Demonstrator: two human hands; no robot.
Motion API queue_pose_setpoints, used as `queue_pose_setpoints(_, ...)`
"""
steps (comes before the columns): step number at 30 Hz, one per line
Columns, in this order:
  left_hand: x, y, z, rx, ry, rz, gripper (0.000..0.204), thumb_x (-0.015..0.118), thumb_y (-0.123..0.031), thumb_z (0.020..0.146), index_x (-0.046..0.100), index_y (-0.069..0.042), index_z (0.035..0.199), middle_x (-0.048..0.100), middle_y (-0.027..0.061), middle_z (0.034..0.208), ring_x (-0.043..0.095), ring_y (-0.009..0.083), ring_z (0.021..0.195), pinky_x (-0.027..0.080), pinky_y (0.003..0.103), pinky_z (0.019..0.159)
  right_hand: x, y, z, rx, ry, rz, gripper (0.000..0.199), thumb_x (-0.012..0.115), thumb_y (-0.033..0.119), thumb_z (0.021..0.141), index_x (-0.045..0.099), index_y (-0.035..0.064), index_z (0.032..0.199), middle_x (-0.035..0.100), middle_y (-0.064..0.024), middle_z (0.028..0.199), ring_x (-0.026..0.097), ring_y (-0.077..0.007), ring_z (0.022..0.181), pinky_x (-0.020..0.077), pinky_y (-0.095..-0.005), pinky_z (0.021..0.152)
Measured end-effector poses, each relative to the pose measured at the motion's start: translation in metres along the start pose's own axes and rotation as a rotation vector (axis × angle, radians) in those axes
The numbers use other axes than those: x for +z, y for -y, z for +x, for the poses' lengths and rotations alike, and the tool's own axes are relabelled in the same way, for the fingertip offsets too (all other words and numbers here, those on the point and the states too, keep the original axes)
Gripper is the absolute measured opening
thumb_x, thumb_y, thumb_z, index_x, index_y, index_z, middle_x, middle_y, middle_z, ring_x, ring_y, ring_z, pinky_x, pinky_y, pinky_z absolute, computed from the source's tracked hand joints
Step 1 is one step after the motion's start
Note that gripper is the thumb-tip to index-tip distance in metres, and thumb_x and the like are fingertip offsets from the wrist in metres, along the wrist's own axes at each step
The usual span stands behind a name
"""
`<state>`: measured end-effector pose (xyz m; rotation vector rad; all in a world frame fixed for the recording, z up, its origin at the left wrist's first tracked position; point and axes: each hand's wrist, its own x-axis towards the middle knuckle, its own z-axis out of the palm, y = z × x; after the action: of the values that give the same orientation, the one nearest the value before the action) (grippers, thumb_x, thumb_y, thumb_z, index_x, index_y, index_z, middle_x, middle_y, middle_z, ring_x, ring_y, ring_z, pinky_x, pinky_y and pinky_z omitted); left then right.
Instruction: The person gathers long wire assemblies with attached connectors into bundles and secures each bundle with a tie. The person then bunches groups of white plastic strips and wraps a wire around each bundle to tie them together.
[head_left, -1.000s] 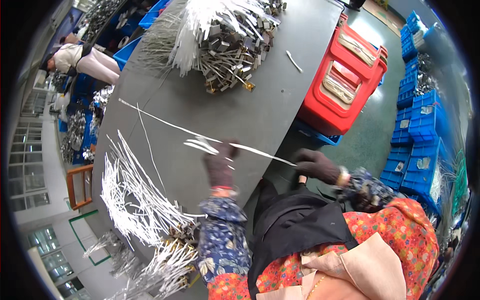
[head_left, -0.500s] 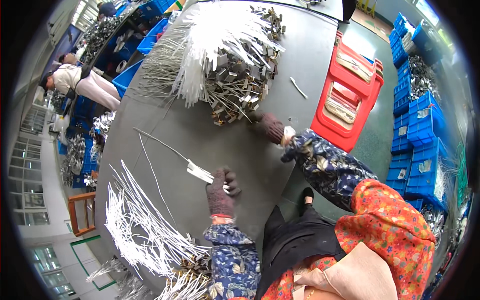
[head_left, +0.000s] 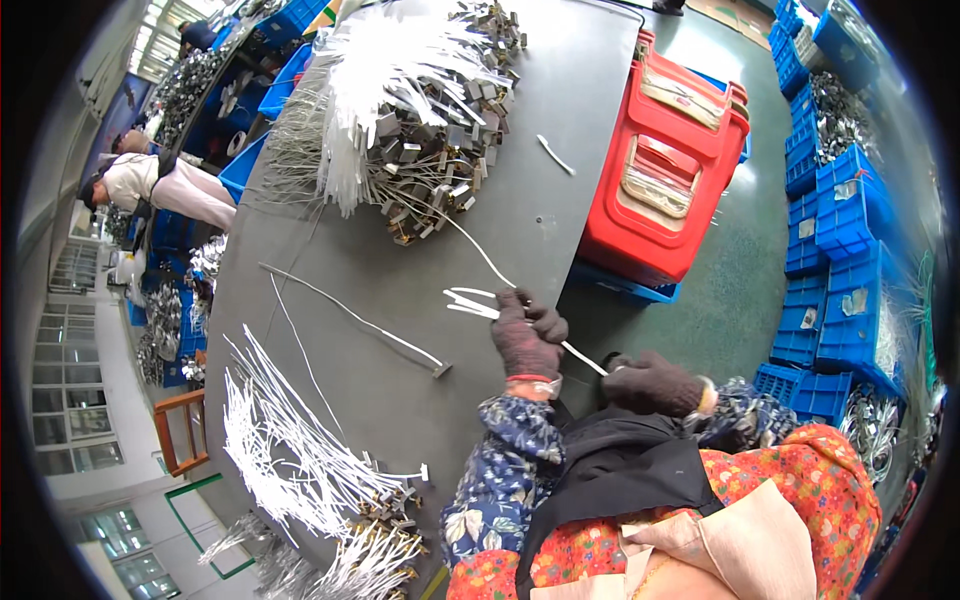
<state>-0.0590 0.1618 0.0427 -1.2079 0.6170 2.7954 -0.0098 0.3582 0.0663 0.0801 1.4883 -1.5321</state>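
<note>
Both my hands wear dark knitted gloves. My left hand (head_left: 528, 340) is closed round several short white strips (head_left: 468, 303), whose ends stick out to the left. A thin white wire (head_left: 478, 248) runs from the big pile through or under that hand to my right hand (head_left: 655, 385). The fingers of my right hand are closed on this wire near the table's edge; its end is hidden there. A single white wire with a small metal connector (head_left: 442, 370) lies on the grey table, left of my left hand. Beyond my hands sits the large pile of metal-ended wires (head_left: 430, 150).
At the lower left lies a bundle of white wires (head_left: 290, 450). One loose white strip (head_left: 556, 155) rests on the table. A red bin (head_left: 640, 240) stands against the right edge. Blue crates (head_left: 850, 300) are stacked farther right. Another person (head_left: 160, 180) bends at the far left.
My right hand has drawn back from the pile towards my body with a wire. My left hand has moved right and up to meet it. The connector wire now lies free on the table.
</note>
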Motion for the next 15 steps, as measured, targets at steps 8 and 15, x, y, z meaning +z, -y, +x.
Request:
queue_pose_setpoints(8,-0.029,-0.11,0.03,0.545,0.34,0.137,0.028,0.058,-0.032,0.092,0.061,-0.004,0.098,0.064,0.0134,0.094,0.063,0.0257,0.08,0.056,0.04,0.074,-0.101,-0.134,-0.092,0.539,-0.302,-0.521,0.025,0.062,0.026,0.08,0.067,0.0035,0.09,0.06,-0.0061,0.072,0.057,-0.0153,0.067,0.0456,-0.0316,0.06)
queue_pose_setpoints(15,-0.012,-0.164,0.0,0.692,0.177,0.121,0.031,0.053,-0.032,0.095,0.059,-0.003,0.104,0.065,0.0171,0.098,0.064,0.0287,0.079,0.056,0.043,0.068,-0.105,-0.144,-0.093,0.537,-0.369,-0.419,0.032,0.064,0.03,0.077,0.067,0.0034,0.095,0.063,-0.0081,0.073,0.056,-0.0164,0.064,0.0441,-0.0323,0.058)
